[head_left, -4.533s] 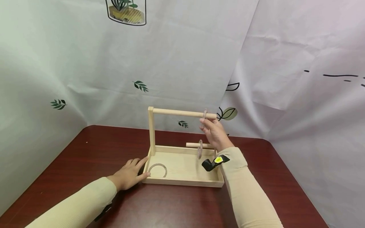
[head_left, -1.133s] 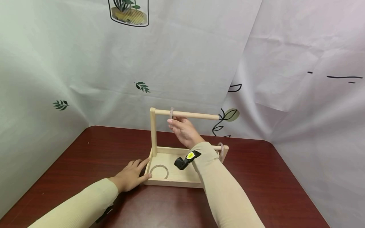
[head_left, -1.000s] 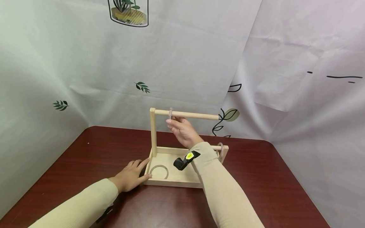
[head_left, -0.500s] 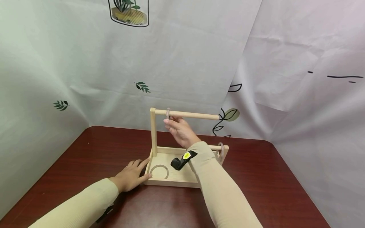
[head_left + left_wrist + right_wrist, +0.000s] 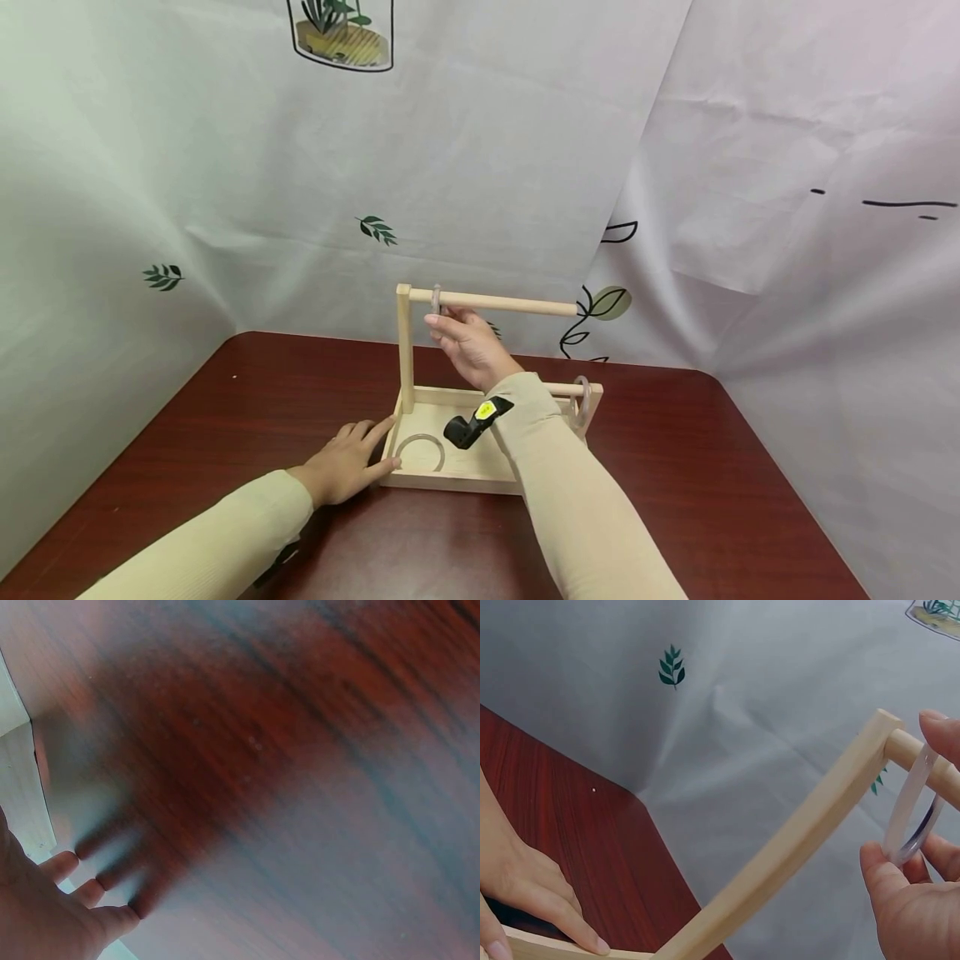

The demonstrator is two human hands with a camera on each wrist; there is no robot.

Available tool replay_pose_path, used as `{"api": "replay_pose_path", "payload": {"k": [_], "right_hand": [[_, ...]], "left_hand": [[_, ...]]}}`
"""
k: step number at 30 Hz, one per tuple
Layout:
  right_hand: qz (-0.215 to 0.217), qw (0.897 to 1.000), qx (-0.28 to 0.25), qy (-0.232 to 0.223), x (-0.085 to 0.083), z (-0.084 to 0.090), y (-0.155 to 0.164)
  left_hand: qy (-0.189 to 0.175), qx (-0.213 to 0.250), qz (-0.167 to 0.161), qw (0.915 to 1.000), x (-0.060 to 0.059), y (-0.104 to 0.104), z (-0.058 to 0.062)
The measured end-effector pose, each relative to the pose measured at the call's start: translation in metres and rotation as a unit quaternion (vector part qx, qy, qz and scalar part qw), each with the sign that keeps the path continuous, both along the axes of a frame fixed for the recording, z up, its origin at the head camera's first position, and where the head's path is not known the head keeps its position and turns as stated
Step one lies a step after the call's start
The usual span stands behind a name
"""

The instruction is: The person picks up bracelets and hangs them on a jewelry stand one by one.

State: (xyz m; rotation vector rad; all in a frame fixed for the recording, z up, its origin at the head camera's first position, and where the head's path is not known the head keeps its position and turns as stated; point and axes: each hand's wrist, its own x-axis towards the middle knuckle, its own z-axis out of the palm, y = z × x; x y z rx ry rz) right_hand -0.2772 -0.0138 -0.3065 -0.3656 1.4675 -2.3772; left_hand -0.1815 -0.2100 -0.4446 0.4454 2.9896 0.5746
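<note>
A translucent bangle [image 5: 437,298] encircles the upper wooden rod [image 5: 517,305] of a display stand, close to its left post [image 5: 406,350]. My right hand [image 5: 472,346] pinches this bangle between thumb and fingers; the right wrist view shows dark marking on the bangle [image 5: 909,806]. Resting on the left rim of the stand's tray [image 5: 450,482] is my left hand [image 5: 341,462], fingers spread and fairly straight. Another bangle [image 5: 420,437] lies inside the tray near that hand. A further bangle [image 5: 582,400] hangs on the lower rod [image 5: 562,389], partly behind my right sleeve.
The stand sits on a dark red wooden table [image 5: 712,500]. Behind it hangs a pale cloth backdrop [image 5: 480,150] printed with plants. A black wrist camera [image 5: 468,427] on my right arm hides part of the tray.
My right hand has carried the bangle leftward along the upper rod, from its free right end to near the post. My left hand has stayed on the tray's rim.
</note>
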Motion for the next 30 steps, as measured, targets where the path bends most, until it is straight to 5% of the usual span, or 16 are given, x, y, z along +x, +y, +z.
{"api": "replay_pose_path", "payload": {"k": [30], "right_hand": [[-0.002,1.000,0.004,-0.003,-0.0004,-0.0031,-0.0032]], "left_hand": [[-0.005,-0.003,-0.003,1.0000,0.0005,0.0001,0.0029]]}}
